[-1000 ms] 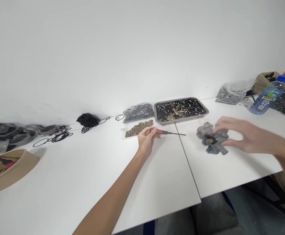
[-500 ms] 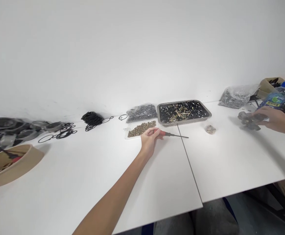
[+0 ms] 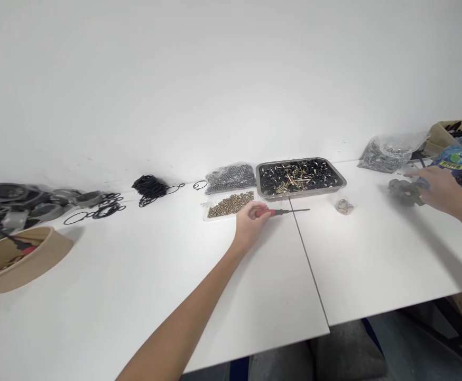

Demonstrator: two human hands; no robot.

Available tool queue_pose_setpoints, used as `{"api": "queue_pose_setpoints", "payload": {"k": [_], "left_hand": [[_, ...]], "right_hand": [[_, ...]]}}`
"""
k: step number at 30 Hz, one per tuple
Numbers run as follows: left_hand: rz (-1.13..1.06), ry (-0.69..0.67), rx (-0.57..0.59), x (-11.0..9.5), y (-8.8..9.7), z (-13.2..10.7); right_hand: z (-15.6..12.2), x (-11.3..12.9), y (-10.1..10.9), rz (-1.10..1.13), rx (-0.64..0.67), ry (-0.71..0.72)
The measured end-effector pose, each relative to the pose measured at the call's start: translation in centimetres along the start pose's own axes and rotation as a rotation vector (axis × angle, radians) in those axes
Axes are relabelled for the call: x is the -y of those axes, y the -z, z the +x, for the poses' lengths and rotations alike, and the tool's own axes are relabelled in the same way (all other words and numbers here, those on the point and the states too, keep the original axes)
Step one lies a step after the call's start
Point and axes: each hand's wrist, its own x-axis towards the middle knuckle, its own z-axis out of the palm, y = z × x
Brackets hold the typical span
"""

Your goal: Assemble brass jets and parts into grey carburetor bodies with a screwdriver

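My left hand (image 3: 250,223) lies on the white table (image 3: 136,286), fingers closed round the red handle of a small screwdriver (image 3: 286,211) whose shaft points right. At the far right, my right hand (image 3: 439,190) reaches out with its fingers stretched, the tips resting on a grey metal assembly (image 3: 402,191) that sits on the table. A small grey part (image 3: 344,206) lies alone between the two hands, touched by neither.
A metal tray (image 3: 336,172) of black rings and brass screws stands behind the screwdriver, with bags of brass bits (image 3: 231,204) and steel balls (image 3: 228,178) beside it. Black O-rings (image 3: 148,187), a cardboard box (image 3: 36,262), a bag of metal parts (image 3: 389,151) and a water bottle (image 3: 459,156) line the edges.
My right hand carried the grey assembly from the table's middle to the far right and set it down, leaving the small grey part behind. The left hand stayed on the screwdriver.
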Motion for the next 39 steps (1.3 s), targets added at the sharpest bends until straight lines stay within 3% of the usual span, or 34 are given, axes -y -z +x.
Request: {"api": "queue_pose_setpoints", "payload": {"k": [2,5,8,12,15,18,21,27,39], "left_hand": [[0.157,-0.110,0.034,0.3,-0.1,-0.1],[0.319,-0.234,0.087,0.8,-0.3,-0.3],[0.427,-0.306,0.120,1.0,-0.3,-0.4],[0.561,-0.325,0.132,1.1,-0.1,-0.5],[0.672,-0.307,0.129,1.5,0.1,-0.4],[0.743,-0.298,0.151,1.8,0.3,-0.2],[0.745,-0.291,0.212,1.9,0.4,-0.1],[0.672,-0.301,0.359,1.6,0.7,-0.1],[0.665,-0.314,0.389,1.4,0.8,-0.1]], "right_hand": [[0.3,3.1,1.7,0.088,0.012,0.041],[0.9,9.6,4.5,0.302,0.002,0.112],[1.6,16.7,5.4,0.552,0.053,0.260],[1.7,24.2,2.6,0.721,0.290,0.453],[0.7,27.3,-0.9,0.721,0.364,0.509],[-0.6,28.2,-3.4,0.786,0.324,0.518],[-1.0,27.9,-4.5,0.885,0.334,0.495],[-0.5,27.5,-5.0,0.909,0.352,0.469],[-0.8,27.9,-4.8,0.880,0.385,0.476]]}}
